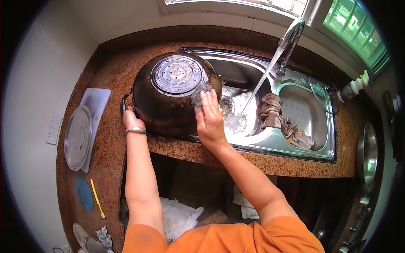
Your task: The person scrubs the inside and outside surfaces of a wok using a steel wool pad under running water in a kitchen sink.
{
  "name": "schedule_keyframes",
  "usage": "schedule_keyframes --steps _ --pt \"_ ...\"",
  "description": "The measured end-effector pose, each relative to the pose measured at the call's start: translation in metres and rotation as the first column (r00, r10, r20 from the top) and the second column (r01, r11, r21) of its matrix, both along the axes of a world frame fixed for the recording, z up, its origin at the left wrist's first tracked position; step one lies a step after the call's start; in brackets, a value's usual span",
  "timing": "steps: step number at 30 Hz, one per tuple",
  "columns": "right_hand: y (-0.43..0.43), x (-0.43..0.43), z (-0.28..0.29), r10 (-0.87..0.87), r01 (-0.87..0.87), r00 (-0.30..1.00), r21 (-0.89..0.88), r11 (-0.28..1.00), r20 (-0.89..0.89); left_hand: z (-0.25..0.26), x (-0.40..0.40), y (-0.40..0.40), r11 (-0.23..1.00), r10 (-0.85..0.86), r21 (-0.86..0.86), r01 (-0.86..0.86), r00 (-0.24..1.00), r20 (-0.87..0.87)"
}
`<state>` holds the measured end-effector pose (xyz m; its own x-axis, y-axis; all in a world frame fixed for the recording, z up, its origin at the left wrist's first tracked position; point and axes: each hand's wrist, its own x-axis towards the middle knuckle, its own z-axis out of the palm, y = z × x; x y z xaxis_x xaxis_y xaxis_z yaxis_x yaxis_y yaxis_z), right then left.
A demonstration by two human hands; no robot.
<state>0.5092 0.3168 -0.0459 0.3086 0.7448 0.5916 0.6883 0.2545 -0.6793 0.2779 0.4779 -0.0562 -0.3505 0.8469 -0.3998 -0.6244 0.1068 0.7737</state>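
Note:
A large dark wok (167, 110) lies bottom up over the left edge of the double sink (319, 151), its round metal base plate (178, 74) facing me. My left hand (133, 120) grips the wok at its left side handle (124, 104). Under the fingers of my right hand (210, 121) is a grey steel wool scourer (200, 95), pressed against the wok's lower right side near the base plate. Water (264, 77) runs from the chrome faucet (289, 38) into the left basin (250, 123), right of the wok.
A brown rag (271, 110) drapes over the sink divider into the right basin. A spray bottle (352, 88) stands behind it at the right, beside a clear glass lid (324, 95). Along the left counter lie a white cutting board (100, 98), a round lid (78, 137) and a yellow toothbrush (97, 199).

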Motion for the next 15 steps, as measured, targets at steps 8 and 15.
schedule_keyframes --steps 8,15 --pt "0.046 0.032 0.007 -0.308 0.129 0.762 -0.332 0.934 -0.570 0.012 0.017 -0.006 1.000 0.015 -0.015 -0.015 1.000 -0.007" --pt "0.055 0.046 -0.031 -0.329 0.078 0.648 -0.369 0.926 -0.687 -0.001 0.001 0.007 0.999 -0.042 0.005 0.043 0.997 -0.064"
